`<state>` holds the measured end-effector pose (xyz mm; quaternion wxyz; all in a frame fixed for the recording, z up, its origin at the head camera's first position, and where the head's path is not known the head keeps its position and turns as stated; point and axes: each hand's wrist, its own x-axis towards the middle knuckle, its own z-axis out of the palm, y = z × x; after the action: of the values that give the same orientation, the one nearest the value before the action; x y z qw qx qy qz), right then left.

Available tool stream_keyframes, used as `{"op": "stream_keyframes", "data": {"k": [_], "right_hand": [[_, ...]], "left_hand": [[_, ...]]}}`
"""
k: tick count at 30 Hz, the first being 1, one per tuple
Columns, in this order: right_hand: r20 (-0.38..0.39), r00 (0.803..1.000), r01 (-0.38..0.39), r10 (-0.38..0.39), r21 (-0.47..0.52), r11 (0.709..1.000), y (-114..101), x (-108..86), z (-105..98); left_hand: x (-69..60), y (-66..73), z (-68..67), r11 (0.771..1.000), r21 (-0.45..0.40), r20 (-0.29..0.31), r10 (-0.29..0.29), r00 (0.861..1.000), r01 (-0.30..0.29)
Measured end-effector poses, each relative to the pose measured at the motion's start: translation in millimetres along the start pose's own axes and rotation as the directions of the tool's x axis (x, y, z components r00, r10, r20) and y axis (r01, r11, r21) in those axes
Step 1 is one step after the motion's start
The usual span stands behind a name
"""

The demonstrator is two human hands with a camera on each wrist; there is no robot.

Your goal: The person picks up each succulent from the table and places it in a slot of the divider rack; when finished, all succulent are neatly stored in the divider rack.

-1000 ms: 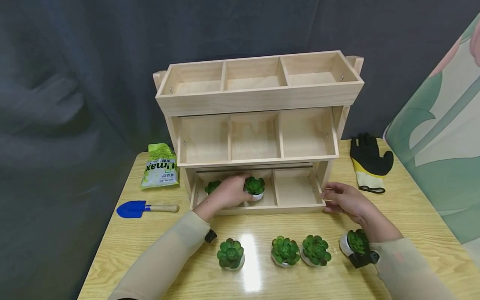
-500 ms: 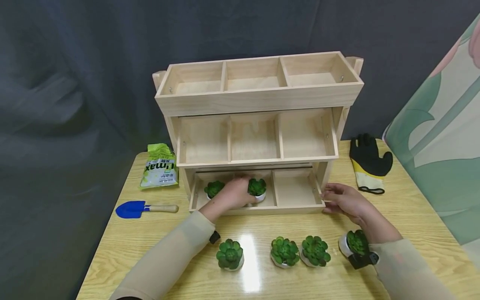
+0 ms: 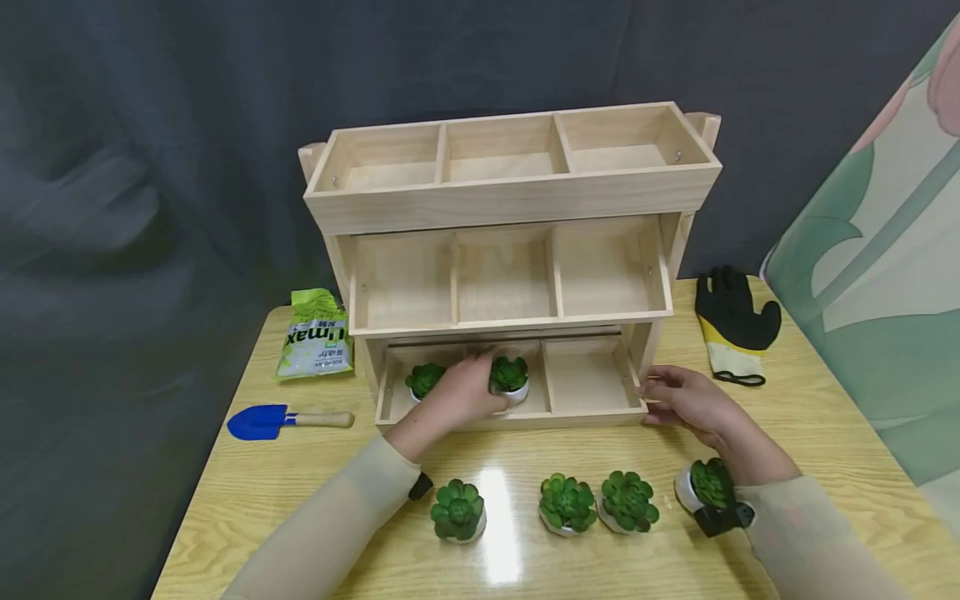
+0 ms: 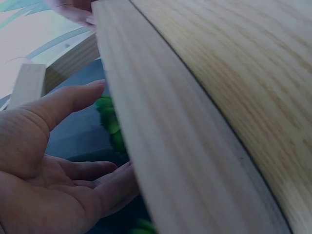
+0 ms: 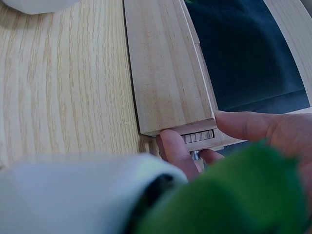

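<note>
My left hand reaches into the bottom tray of a three-tier wooden shelf. It is beside a potted succulent in the middle compartment. In the left wrist view, the thumb and fingers spread apart around the green leaves; the pot and some fingertips are behind the front board. A second succulent stands in the left compartment, partly covered by my wrist. With thumb and fingers, my right hand pinches the right end of that tray's front board.
Several potted succulents stand in front of the shelf, one close to my right wrist. A blue trowel and a green bag lie at left. A black and yellow glove lies at right.
My left hand and the middle succulent shifted slightly right; since then the hand has eased a little left. The right hand keeps its place at the tray's end.
</note>
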<state>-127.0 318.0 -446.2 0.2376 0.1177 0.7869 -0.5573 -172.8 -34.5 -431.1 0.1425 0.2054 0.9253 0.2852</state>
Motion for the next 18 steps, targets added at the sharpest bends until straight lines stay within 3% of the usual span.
{"op": "stream_keyframes", "data": {"k": [5, 13, 18], "right_hand": [[0.003, 1.000, 0.002, -0.002, -0.002, 1.000, -1, 0.3, 0], [0.006, 1.000, 0.002, -0.002, -0.009, 1.000, -1, -0.3, 1], [0.002, 1.000, 0.001, -0.001, -0.011, 1.000, -1, 0.1, 1]], "left_hand": [[-11.3, 1.6, -6.5, 1.000, -0.022, -0.022, -0.004, 1.000, 0.004], [-30.5, 2.5, -16.8, 0.997, -0.029, -0.043, -0.066, 0.997, 0.065], [-38.0, -0.4, -20.1, 0.998, -0.028, -0.034, -0.055, 0.998, 0.054]]}}
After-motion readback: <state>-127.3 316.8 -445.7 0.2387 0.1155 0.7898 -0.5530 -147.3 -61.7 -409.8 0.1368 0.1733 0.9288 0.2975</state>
